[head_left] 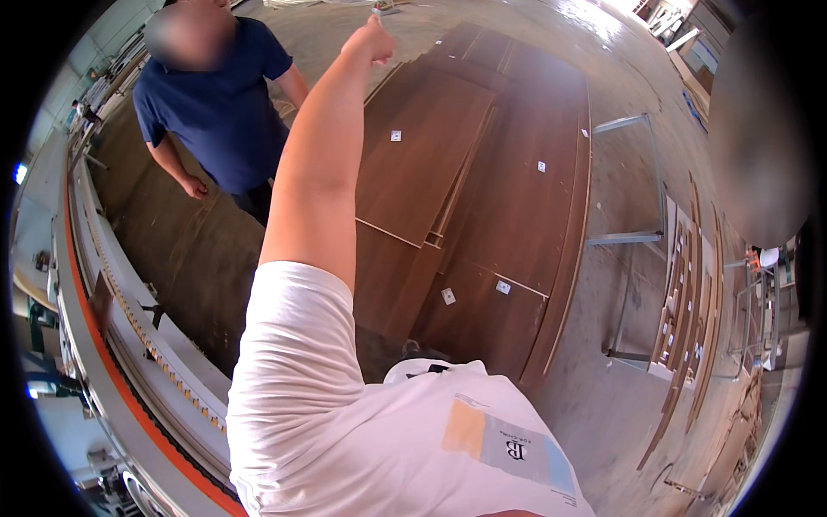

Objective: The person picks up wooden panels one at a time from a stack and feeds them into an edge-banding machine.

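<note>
One arm out at full stretch, and it's mine: my left arm [314,164] runs up the view, nearly straight at the elbow, bare beyond the white sleeve [293,345]. Way out at the end, close to the top edge, is my left hand [370,40]. Its fingers look folded in, one seeming to poke out ahead of the others, but they're so small out there that I cannot tell whether they grip anything. My right hand is out of view, so I cannot tell how its fingers are.

And look at those boards [517,224]! Brown, broad and flat, they lie low in front of me, just right of my arm, overlapping with uneven edges and a narrow slot between two of them. Small white labels [396,136] dot their faces, two sitting near each other at the close end. My hand shows beside their far left side; how high above, I cannot tell.

Over on the left, a co-worker [207,112] in dark blue faces my way, one hand [195,186] hanging low, the other arm partly behind mine. A long machine [177,345] with an orange strip [95,336] curves down that side. Off to the right, a metal frame [624,237] stands on the grey floor [624,168], with long brown strips [680,302] beside it.
</note>
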Tool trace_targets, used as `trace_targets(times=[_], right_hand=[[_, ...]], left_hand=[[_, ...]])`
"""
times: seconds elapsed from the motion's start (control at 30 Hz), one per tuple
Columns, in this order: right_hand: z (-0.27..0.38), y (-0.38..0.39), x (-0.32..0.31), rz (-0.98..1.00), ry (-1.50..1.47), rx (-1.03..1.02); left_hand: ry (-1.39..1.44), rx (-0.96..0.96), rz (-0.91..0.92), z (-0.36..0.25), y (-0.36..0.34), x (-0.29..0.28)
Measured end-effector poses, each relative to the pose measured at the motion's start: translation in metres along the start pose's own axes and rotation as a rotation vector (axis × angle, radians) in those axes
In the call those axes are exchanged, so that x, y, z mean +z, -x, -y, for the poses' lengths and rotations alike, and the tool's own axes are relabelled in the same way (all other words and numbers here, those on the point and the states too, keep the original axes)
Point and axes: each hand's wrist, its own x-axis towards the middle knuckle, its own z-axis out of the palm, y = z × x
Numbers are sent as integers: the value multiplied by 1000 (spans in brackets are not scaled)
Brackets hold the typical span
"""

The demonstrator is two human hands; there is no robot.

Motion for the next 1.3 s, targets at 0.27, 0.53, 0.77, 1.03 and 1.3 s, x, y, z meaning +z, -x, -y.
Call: trace_targets(times=[0.27, 0.53, 0.77, 1.03, 1.3], right_hand=[[16, 21, 10, -49, -87, 35], [72, -21, -2, -71, -113, -39], [104, -49, 11, 121, -28, -201], [89, -69, -3, 168, -65, -141], [181, -68, 12, 159, 70, -165]], left_hand=[[52, 6, 4, 5, -7, 4], [311, 340, 52, 45, 70, 118], [750, 77, 710, 218, 296, 317], [197, -119, 853, 297, 560, 383], [129, -432, 955, 358, 596, 343]])
